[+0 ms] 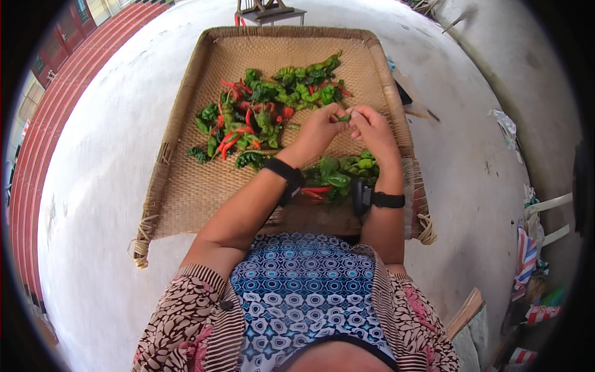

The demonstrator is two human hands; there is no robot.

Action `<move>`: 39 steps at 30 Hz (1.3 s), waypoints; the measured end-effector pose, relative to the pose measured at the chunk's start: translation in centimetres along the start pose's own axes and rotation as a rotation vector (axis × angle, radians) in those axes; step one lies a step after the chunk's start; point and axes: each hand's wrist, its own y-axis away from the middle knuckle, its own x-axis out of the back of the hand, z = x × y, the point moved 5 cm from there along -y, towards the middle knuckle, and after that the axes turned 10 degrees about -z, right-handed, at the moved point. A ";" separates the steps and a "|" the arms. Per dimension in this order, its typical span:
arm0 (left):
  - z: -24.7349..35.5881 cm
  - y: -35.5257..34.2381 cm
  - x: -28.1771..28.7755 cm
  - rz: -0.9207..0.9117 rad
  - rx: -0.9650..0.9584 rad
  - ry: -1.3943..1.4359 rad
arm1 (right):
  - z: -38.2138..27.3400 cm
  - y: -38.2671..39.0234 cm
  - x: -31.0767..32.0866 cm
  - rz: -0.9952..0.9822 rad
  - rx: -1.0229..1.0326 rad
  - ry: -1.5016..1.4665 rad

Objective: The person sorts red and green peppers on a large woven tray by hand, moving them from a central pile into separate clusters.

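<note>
Peppers lie in the tray; steps left; a table behind.

Over the right side of the woven tray, my left fingers and my right fingers pinch a small green pepper. Red and green peppers lie spread across the tray's middle; a smaller pile sits toward its near edge.

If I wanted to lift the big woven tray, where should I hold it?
Probably hold the tray by its two long side rims, coming from left and right at once: they stand raised, giving something to wrap around. Keep it level; peppers lie loose inside.
</note>
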 end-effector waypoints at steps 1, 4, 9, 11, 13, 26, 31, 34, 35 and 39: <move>0.1 0.1 0.2 0.004 0.011 0.009 | -0.1 0.1 -0.1 -0.008 -0.013 0.001; -0.2 0.1 0.4 -0.053 0.074 -0.017 | -1.1 0.3 -0.4 -0.051 -0.014 0.035; 0.1 0.8 0.2 0.083 -0.035 -0.103 | -1.6 -0.1 2.0 0.104 -0.059 0.045; 0.1 1.3 0.8 0.233 -0.133 -0.244 | -1.5 0.2 3.8 0.211 -0.054 -0.008; -1.9 1.3 -0.3 -0.225 0.113 0.093 | -1.3 0.9 5.6 0.312 -0.034 0.567; -0.6 3.3 -1.1 -0.442 0.079 -0.397 | 1.0 5.4 4.3 -0.063 -0.311 0.818; -0.4 3.0 -0.1 -0.226 0.107 -0.103 | -2.8 4.8 1.4 0.056 -0.133 0.740; -0.4 3.5 0.9 -0.183 0.218 0.326 | -3.5 4.4 -0.1 0.024 -0.016 0.575; -0.3 3.5 1.1 -0.177 0.206 0.320 | -3.4 4.3 -0.4 -0.007 0.004 0.494; 0.3 4.3 1.8 -0.197 0.195 0.149 | -3.0 3.9 -1.0 0.020 0.072 0.417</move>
